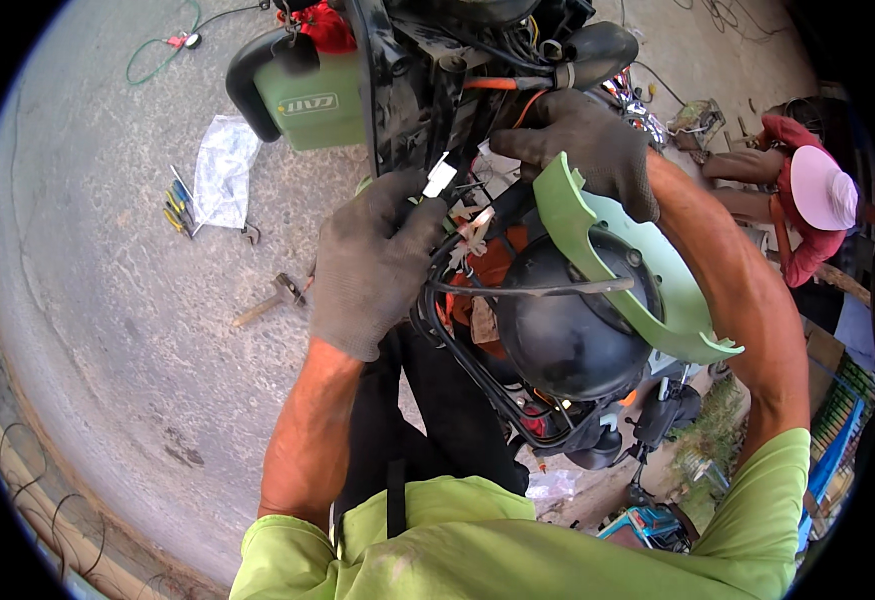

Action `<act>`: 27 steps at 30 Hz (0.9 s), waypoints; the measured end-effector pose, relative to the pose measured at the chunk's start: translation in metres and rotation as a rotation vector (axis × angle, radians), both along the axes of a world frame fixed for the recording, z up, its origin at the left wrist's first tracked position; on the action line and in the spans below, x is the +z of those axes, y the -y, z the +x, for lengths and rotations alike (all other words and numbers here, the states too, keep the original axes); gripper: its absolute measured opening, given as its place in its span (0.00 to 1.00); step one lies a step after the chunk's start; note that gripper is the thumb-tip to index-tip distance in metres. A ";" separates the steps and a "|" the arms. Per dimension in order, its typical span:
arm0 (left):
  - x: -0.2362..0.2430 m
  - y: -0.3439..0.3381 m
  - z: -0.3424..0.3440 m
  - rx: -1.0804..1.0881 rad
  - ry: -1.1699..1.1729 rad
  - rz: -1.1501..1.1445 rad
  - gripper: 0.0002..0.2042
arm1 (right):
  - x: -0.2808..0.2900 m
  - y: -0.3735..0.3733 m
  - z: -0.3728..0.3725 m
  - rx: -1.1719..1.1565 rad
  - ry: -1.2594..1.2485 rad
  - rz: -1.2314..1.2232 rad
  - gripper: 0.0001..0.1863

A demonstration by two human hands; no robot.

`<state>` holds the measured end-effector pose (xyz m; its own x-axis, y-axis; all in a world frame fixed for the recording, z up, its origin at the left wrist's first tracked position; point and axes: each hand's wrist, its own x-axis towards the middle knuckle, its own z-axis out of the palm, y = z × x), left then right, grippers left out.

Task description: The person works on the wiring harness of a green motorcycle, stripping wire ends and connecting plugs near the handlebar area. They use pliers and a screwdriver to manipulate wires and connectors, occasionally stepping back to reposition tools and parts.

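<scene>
My gloved left hand [372,255] pinches a small white plastic connector [439,178] between thumb and fingers, beside the opened-up frame of a motorbike [407,80]. Just to its right, my gloved right hand [592,145] is bent in among the wiring, under an orange cable [507,83]. The fingers of that hand are drawn together; what they grip is too small to make out. A curved light-green panel [597,255] slants below my right wrist. Beneath it is a rounded black shell [572,320], crossed by a thin dark rod [527,290].
On the concrete to the left lie a clear plastic bag [225,170], screwdrivers [177,207] and a hammer [270,302]. A green-and-black body part [307,95] juts from the bike. At the right, a person in a pink hat [823,188] bends over beside more loose parts.
</scene>
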<state>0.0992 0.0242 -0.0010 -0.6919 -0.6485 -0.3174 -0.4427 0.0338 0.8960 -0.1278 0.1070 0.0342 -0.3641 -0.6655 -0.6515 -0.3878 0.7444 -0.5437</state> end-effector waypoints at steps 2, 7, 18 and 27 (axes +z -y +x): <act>-0.006 0.002 0.002 0.019 0.016 -0.053 0.14 | 0.002 -0.001 -0.003 0.033 0.022 0.000 0.21; -0.002 0.003 -0.003 -0.082 0.035 -0.077 0.13 | -0.001 -0.008 -0.008 0.031 -0.001 0.012 0.22; -0.011 0.006 -0.010 -0.141 0.004 0.014 0.17 | 0.001 -0.013 -0.013 0.216 0.023 -0.071 0.20; -0.014 0.001 -0.012 0.007 -0.106 0.306 0.14 | 0.000 -0.013 -0.019 0.104 0.094 0.005 0.21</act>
<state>0.0869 0.0228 -0.0146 -0.7271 -0.5389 -0.4252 -0.3458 -0.2475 0.9051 -0.1468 0.1195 0.0341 -0.2305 -0.6931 -0.6830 -0.4104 0.7057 -0.5776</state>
